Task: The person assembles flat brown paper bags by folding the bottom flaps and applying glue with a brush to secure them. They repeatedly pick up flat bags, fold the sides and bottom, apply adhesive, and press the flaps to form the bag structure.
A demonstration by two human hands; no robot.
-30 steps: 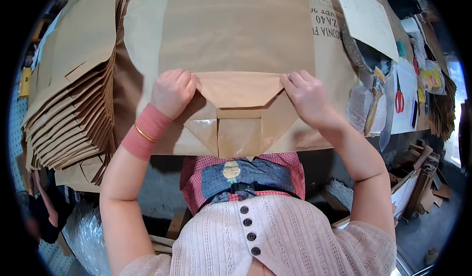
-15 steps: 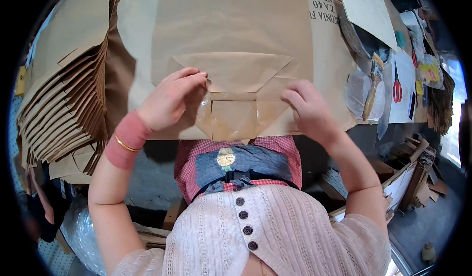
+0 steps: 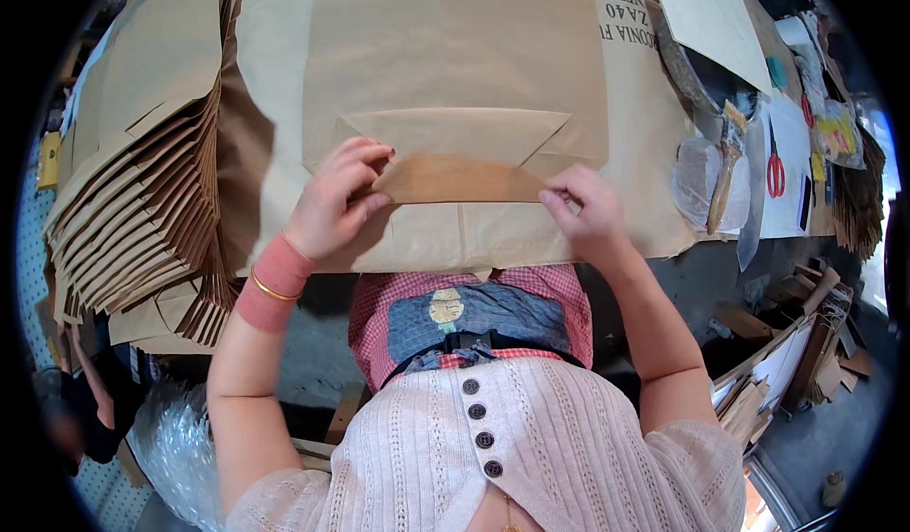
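Observation:
A large brown paper bag (image 3: 455, 58) lies flat in front of me, its near end folded into a bottom. The near flap (image 3: 464, 186) is folded up, with a straight crease along its near edge and a darker, damp-looking patch on it. My left hand (image 3: 332, 200) pinches the flap's left end between thumb and fingers. At the right end of the crease, my right hand (image 3: 586, 211) is closed on the flap, thumb and forefinger together. Under the bag lies a lighter paper sheet (image 3: 427, 238) with dark print at its far right.
A fanned stack of brown paper bags (image 3: 142, 219) stands at left. To the right are a wooden-handled brush (image 3: 726, 167) on a clear container, red-handled scissors (image 3: 775, 172) and a white board (image 3: 706, 20). Wood scraps (image 3: 787, 352) sit low at right; another person's arm (image 3: 90, 376) shows far left.
The near flap, which lay open toward me with glossy wet patches, is now folded up away from me. My right hand has closed on its right end.

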